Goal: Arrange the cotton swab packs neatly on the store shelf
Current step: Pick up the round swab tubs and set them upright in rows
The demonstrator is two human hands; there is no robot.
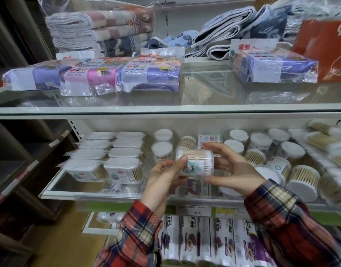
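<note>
Store shelving fills the view, with folded towels [100,29] and wrapped cloth packs [148,74] on the upper glass shelf [165,108]. On the middle shelf [56,193], square cotton swab packs [111,157] stand in tidy rows at the left, while round tubs [260,151] crowd the right side, some upright and some tipped over. Both hands hold one cylindrical cotton swab pack [196,162] on its side, just in front of the middle shelf and above its front edge. It is a clear plastic tub showing wooden sticks with white cotton tips, wrapped by a white label bearing a small cartoon figure. The left hand [164,180] has its grip clamped on the pack's left end, thumb over the label; the right hand [231,168] is clamped on the right end, fingers above and thumb beneath. Plaid sleeves [281,218] cover both forearms.
</note>
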